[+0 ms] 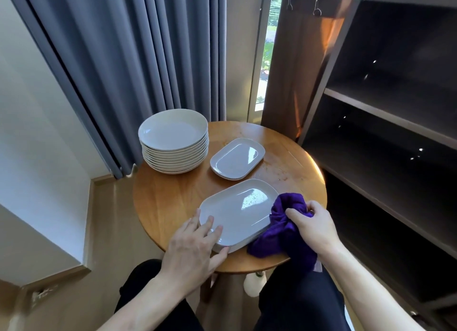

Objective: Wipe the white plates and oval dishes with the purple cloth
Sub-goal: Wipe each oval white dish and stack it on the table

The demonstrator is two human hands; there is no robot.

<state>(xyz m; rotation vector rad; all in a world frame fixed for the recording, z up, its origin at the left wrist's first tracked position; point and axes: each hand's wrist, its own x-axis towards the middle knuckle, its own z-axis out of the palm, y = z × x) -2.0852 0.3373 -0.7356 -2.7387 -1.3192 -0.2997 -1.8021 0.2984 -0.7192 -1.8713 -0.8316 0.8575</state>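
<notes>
Clutching the bunched purple cloth (279, 239), the right grip (311, 229) has its fingers curled round the fabric, which touches the right end of the large oval dishes (237, 212) and drapes over the near edge of the table (173, 197); the left grip (195, 241) lies spread, fingers straight on the top dish's near-left rim, thumb against the stack's near edge; beyond both grips sit the smaller oval dishes (237, 158), stacked; farther off, left of them, stands a tall stack of round white plates (173, 132); dark shelves (385, 113) rise right of the right grip.
</notes>
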